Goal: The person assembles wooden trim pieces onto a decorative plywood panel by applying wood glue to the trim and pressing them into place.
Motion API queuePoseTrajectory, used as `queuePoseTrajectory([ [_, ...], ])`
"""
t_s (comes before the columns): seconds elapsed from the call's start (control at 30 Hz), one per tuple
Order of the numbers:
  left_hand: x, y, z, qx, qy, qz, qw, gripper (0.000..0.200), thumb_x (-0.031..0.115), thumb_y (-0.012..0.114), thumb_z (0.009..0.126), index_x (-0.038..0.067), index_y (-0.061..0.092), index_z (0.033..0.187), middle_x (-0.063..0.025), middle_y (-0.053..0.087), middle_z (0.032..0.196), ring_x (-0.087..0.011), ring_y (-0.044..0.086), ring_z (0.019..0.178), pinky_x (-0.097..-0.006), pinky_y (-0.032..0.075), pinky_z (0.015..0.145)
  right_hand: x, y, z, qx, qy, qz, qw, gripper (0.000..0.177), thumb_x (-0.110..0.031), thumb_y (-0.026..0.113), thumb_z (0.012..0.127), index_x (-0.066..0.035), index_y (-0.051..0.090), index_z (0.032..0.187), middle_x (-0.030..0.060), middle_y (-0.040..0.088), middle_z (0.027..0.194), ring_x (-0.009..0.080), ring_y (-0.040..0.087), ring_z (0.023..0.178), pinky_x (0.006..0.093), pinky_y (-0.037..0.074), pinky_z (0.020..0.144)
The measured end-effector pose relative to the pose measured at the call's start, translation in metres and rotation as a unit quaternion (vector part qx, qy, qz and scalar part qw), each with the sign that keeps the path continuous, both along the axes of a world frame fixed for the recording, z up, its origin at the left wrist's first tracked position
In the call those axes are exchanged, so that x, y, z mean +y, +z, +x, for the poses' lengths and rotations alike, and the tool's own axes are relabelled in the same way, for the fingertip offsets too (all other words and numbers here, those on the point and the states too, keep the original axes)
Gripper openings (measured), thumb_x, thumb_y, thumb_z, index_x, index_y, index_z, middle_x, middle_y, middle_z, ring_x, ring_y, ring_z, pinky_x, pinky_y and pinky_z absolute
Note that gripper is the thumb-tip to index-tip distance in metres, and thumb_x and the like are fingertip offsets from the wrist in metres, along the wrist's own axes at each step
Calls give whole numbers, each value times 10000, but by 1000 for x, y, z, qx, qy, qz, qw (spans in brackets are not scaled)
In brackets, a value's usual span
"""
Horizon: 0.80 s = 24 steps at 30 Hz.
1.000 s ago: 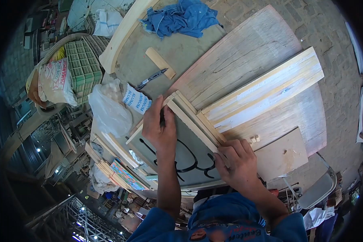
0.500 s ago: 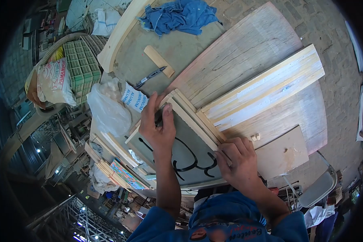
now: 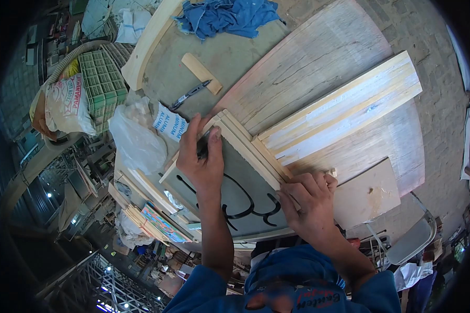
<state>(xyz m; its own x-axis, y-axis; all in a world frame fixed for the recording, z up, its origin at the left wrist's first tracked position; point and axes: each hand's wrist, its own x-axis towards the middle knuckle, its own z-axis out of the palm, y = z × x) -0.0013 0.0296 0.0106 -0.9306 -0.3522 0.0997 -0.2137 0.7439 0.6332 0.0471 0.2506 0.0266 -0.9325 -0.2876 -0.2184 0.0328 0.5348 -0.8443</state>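
Note:
Thin wooden strips (image 3: pixel 250 156) lie side by side, running diagonally between my two hands. My left hand (image 3: pixel 202 159) is at their upper end, its thumb and fingers curved around the corner; a dark object shows partly between them. At the lower end, my right hand (image 3: pixel 309 201) has its fingers bent and closed on the strips. A white-streaked wooden panel (image 3: pixel 344 109) meets the strips from the right. Black curved lines (image 3: pixel 245 203) mark the grey-green surface below the strips.
A blue cloth (image 3: pixel 230 18), a short wood piece (image 3: pixel 201 73) and a marker pen (image 3: pixel 190 94) lie beyond my left hand. Plastic bags (image 3: pixel 138 138) are at the left. A large wooden board (image 3: pixel 308 68) and a beige board (image 3: pixel 368 193) lie at the right.
The view has shifted slightly. Both hands stay at the ends of the strips, and the fingers of my right hand have shifted a little toward a small wood block.

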Motion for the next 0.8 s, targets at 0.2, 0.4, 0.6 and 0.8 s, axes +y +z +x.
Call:
queuePoseTrajectory([
  [0.2,0,1,0,-8,-16,5,1000,385,31,647,920,-22,592,1298,-131,712,1070,-167,651,942,-294,520,814,0,-2,4,-5,-1,-1,1000,160,-144,774,776,-122,661,886,16,602,895,227,533,867,422,322,846],
  [0.4,-1,5,-4,-25,-15,-39,999,391,78,706,884,4,625,1259,-146,715,1059,-251,647,980,-363,492,894,20,-2,4,25,-32,-23,999,178,-133,761,822,-83,616,912,57,604,899,229,544,847,399,368,829],
  [0.6,-1,8,-9,-34,-34,16,999,401,63,662,919,4,592,1309,-133,710,1085,-198,648,995,-321,508,898,75,-8,33,-95,-264,-148,948,126,-56,651,943,-20,534,916,48,580,780,112,521,702,255,431,657],
  [0.8,-1,11,-11,-42,-61,41,996,410,67,634,944,8,566,1344,-117,702,1113,-165,633,1007,-298,512,876,88,9,90,-164,-299,-169,925,200,-29,559,987,22,556,1180,53,601,807,94,557,689,241,441,602],
])
